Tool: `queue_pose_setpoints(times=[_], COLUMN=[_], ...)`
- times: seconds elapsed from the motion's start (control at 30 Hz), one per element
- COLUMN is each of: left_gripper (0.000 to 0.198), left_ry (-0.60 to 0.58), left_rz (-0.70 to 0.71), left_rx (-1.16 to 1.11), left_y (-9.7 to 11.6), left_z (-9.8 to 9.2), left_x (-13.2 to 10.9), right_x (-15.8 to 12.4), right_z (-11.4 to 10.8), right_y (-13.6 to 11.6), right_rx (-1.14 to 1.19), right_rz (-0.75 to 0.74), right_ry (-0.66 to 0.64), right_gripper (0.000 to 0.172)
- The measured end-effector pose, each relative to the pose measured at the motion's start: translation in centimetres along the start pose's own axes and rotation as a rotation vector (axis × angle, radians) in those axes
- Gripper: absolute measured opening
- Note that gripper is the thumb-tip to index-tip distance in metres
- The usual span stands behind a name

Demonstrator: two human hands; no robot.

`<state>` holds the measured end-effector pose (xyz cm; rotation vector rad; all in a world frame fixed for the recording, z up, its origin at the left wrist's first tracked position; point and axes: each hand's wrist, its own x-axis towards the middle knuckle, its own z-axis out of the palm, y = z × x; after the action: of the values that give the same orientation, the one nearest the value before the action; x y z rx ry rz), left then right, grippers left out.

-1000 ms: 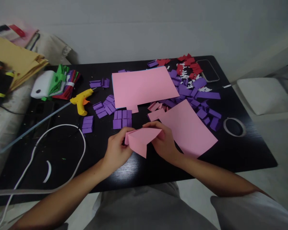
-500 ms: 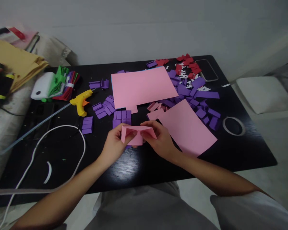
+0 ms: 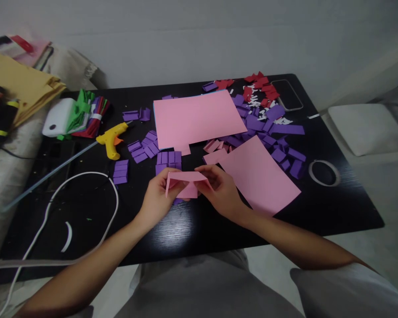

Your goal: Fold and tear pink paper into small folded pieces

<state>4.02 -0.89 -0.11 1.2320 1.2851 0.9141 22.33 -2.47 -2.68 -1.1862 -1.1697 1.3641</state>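
Between my hands is a small folded piece of pink paper (image 3: 188,176), its sides bent toward me and its middle flat. My left hand (image 3: 159,194) grips its left side, with the thumb pressed inside the fold. On the other side my right hand (image 3: 220,190) pinches the right flap in the same way. Folded purple paper pieces (image 3: 169,160) lie on the table just beyond and partly under my hands. A large pink sheet (image 3: 260,176) rests by my right hand, and a stack of pink sheets (image 3: 199,118) lies farther back.
A yellow glue gun (image 3: 112,140) with a long glue stick lies left, near a looping white cable (image 3: 116,201). A roll of tape (image 3: 324,173) is at the right. Purple, red and white paper pieces (image 3: 252,123) are heaped at the back right of the black table (image 3: 212,238).
The right flap of the folded pink paper has bent further inward under my right hand. Both hands stay in nearly the same place, and the view has shifted slightly.
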Motion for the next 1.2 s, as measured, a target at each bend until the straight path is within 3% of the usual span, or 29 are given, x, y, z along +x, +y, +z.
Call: queue_pose_setpoints(times=[0.43,0.63,0.8,1.2], left_gripper=[0.033,0.026,0.030,0.038], left_ry=[-0.031,0.036,0.053,0.088], left_rz=[-0.087,0.035,0.050,0.085], left_rx=[-0.128,0.010,0.017,-0.070], left_y=[-0.8,-0.7,-0.7,-0.9], left_z=[0.2,0.0,0.0,0.0], left_x=[0.0,0.2,0.3,0.2], right_x=[0.1,0.1,0.2,0.3], right_z=[-0.1,-0.1,-0.1,-0.2], right_y=[0.0,-0.3,0.0,-1.1], right_rx=[-0.030,-0.036,0.015,0.099], right_rz=[0.003,-0.021,-0.004,0.232], right_ry=[0.037,0.022,0.046,-0.046], right_gripper=[0.023,0.024,0.036,0.049])
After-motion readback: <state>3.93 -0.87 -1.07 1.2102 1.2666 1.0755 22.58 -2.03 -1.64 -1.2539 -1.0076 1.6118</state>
